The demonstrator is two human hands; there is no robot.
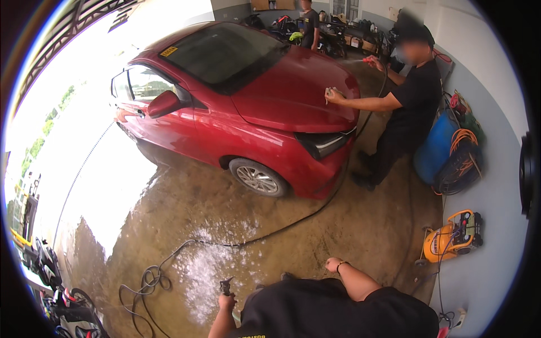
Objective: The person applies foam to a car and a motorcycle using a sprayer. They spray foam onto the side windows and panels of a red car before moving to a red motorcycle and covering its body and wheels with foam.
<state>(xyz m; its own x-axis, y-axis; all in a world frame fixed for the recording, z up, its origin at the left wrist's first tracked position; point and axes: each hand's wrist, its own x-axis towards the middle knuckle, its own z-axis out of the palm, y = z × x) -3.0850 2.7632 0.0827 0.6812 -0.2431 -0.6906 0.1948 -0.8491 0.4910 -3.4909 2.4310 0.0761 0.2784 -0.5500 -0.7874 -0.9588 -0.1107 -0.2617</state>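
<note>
My left hand (227,302), low in the view left of my body, is closed around a black spray gun (225,286) whose head points up and away from me. What lies below the grip is mostly hidden by my hand and arm. My right hand (333,265) is held out over the wet floor, its fingers curled in and nothing visible in them; a dark band circles the wrist. Ahead stands a wet red car (265,96), its front wheel (258,176) facing me. White foam (208,270) is spread on the floor beyond my left hand.
A black hose (265,239) crosses the floor and coils at the left. By the hood, a person (417,96) holds a red-tipped sprayer (372,62). Another person (310,25) stands behind. Along the right wall are a blue drum (434,149) and yellow compressor (445,242); motorcycles (70,307) stand lower left.
</note>
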